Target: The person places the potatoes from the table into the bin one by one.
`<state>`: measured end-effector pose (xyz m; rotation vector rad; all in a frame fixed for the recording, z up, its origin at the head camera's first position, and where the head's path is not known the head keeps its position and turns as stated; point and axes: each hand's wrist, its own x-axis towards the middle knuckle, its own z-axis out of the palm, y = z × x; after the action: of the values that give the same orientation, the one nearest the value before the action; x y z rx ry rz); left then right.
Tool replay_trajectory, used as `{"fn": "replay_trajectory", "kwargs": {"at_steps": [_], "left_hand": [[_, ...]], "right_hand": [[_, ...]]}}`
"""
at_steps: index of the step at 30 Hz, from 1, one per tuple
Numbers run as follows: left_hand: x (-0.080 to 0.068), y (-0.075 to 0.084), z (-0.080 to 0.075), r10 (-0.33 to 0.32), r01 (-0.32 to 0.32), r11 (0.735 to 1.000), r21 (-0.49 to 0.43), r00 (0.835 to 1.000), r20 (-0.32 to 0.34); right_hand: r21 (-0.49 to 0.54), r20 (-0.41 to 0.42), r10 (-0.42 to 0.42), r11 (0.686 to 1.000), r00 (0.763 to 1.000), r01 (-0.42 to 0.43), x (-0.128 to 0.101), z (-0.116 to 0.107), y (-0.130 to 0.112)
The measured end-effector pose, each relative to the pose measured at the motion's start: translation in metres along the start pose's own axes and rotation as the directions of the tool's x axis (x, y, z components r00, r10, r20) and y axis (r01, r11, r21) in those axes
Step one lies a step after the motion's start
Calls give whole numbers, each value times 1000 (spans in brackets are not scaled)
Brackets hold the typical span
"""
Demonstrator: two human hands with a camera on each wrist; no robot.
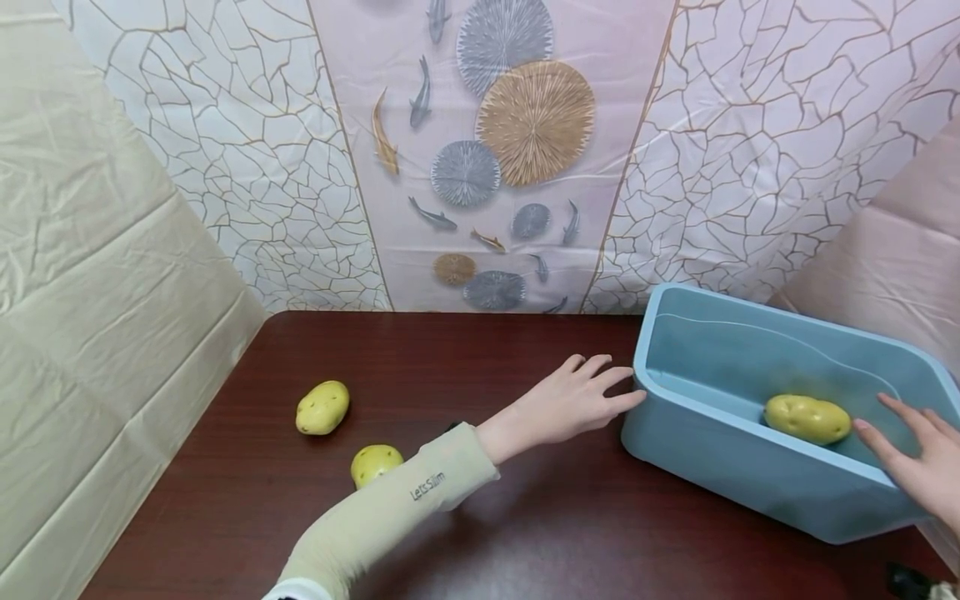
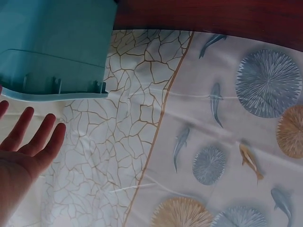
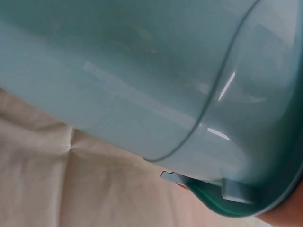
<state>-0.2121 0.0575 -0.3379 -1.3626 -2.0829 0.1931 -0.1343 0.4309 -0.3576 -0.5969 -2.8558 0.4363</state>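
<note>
A light blue plastic bin (image 1: 750, 479) stands at the right of the table. A yellow potato (image 1: 807, 419), lumpy in outline, lies on its floor. My left hand (image 1: 566, 404), fingers spread, is at the bin's left end; whether the fingertips touch the rim I cannot tell. In the left wrist view those fingers (image 2: 45, 137) are apart and hold nothing. At the right end my right hand (image 1: 926, 458) reaches over the rim, fingers extended beside the potato. The right wrist view shows mostly bin wall (image 3: 118, 85), hiding most of that hand.
Two more yellow potatoes are on the left of the dark red-brown table (image 1: 300, 517): one whole in view (image 1: 322, 408), the other potato (image 1: 375, 464) partly behind my left sleeve. A patterned cloth (image 1: 480, 225) hangs along the back, with beige cloth (image 1: 97, 317) at the left.
</note>
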Motion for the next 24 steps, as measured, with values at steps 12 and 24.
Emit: {"fn": "replay_trajectory", "kwargs": {"at_steps": [12, 24], "left_hand": [[-13, -4, -2, -33, 33, 999, -32, 999, -8], [-40, -3, -4, -78, 76, 996, -42, 996, -50]], "right_hand": [[-2, 1, 4, 1000, 1000, -4, 1, -1, 0], [-10, 13, -14, 1000, 1000, 14, -4, -5, -5]]}}
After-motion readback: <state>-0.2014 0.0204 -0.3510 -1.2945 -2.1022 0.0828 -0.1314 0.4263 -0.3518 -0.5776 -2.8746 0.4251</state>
